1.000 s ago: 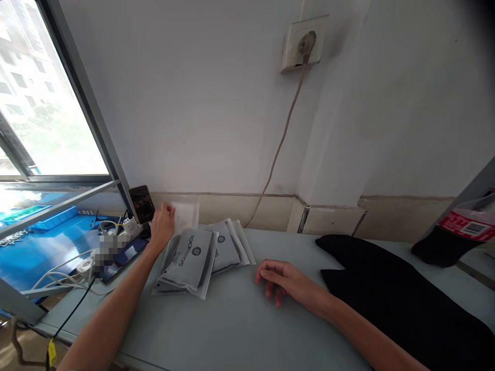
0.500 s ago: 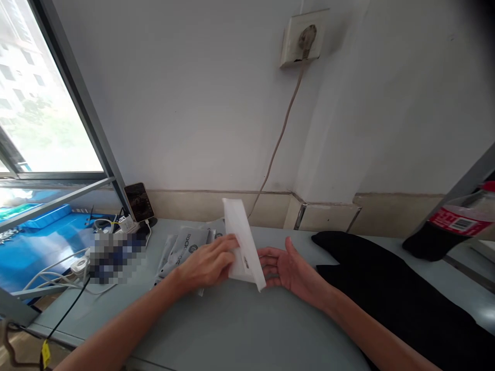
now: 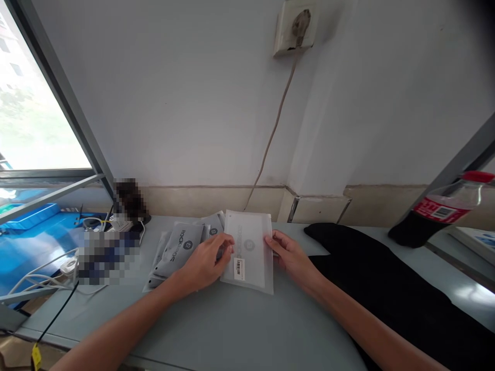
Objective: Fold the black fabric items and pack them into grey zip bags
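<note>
A frosted plastic zip pouch point(image 3: 253, 268) with a round logo and a small barcode label stands tilted above the grey table, its front facing me. My right hand point(image 3: 288, 252) pinches the pouch's right edge, thumb in front and fingers behind. At the pouch's left edge, my left hand point(image 3: 212, 260) is loosely curled, with a gap between thumb and forefinger and nothing visible in them. Whether its fingertips touch the pouch I cannot tell. Beside and behind that hand lies a pile of similar printed pouches point(image 3: 180, 250).
Black cloth point(image 3: 379, 278) covers the right of the table point(image 3: 232, 330). A cola bottle point(image 3: 436, 214) leans at the far right. White cables point(image 3: 42, 275) and a blue tray point(image 3: 38, 219) are at the left. A cord hangs from a wall socket point(image 3: 296, 28).
The pouch has turned from nearly edge-on to face me. My right hand has closed on its right edge, while my left hand has let go. The view has shifted slightly.
</note>
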`<state>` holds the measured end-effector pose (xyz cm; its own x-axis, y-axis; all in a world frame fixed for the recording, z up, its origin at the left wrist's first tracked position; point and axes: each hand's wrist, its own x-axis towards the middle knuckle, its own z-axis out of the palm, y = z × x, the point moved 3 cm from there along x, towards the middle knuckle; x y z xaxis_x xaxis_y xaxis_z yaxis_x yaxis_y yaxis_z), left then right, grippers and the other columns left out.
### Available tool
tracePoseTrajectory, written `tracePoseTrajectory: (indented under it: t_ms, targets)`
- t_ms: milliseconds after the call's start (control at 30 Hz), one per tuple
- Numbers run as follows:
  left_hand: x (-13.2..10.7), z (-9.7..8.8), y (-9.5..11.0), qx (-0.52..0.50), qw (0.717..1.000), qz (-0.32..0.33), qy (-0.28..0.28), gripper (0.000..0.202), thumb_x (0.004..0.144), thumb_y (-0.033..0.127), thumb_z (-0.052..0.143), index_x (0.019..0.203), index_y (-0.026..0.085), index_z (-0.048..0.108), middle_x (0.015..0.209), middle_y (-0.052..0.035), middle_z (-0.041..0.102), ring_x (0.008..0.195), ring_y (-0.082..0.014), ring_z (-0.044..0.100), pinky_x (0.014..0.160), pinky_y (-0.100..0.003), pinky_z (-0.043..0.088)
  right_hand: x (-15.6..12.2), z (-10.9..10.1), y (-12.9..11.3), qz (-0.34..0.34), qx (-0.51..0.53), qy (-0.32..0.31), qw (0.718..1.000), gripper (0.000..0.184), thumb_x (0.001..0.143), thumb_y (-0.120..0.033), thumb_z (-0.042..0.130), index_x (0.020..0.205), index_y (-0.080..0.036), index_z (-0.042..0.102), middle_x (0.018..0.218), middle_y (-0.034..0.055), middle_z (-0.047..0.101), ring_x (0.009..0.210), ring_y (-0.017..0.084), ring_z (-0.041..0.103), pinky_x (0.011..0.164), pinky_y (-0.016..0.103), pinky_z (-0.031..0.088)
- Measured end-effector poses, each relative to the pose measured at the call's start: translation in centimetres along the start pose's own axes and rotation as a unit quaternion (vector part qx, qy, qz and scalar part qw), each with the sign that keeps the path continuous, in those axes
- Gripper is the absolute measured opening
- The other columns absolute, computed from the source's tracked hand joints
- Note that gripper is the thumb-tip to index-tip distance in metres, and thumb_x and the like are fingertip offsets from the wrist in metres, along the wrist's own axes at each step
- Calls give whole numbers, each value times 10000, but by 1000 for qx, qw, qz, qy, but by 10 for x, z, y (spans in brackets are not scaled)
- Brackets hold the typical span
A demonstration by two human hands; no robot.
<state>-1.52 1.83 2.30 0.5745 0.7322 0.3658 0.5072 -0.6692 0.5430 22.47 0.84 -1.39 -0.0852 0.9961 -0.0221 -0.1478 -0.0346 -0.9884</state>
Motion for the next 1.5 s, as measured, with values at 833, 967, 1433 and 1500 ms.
tracePoseTrajectory:
  t_ms: [833, 967, 1433, 1500]
  targets:
    - [11, 5, -24, 261, 959, 88, -66, 458, 1093, 481, 347, 975, 211, 697, 1460, -74, 559, 1438, -334, 393, 1171, -568, 343, -10, -23, -31, -366, -512, 186, 754, 300, 1065, -374, 463, 1000, -237, 722, 839, 35, 639, 680, 176, 606, 631, 303, 468]
    - [12, 7, -28, 255, 962, 79, -60, 417, 1086, 488, 380, 947, 204, 652, 1097, -77, 706, 1308, -301, 529, 1206, -574, 291, -3, -32, -33, -233, -365, 205, 878, 341, 953, -539, 607, 781, -246, 624, 726, -1, 604, 600, 168, 563, 552, 291, 460]
    - [0, 24, -9, 158, 968, 128, -150, 431, 1073, 503, 420, 1442, 354, 584, 1494, -13, 586, 1528, -320, 328, 1277, -625, 151, 16, -52, -9, -104, -429, 101, 892, 246, 957, -494, 527, 906, -279, 636, 697, 4, 671, 628, 224, 589, 607, 329, 408]
    - [-1, 26, -12, 165, 969, 111, -150, 438, 1071, 508, 421, 1441, 343, 587, 1517, -14, 564, 1548, -338, 274, 1272, -638, 162, 24, -91, -19, -95, -461, 126, 873, 140, 915, -378, 568, 936, -281, 667, 756, 25, 710, 671, 240, 630, 646, 342, 423]
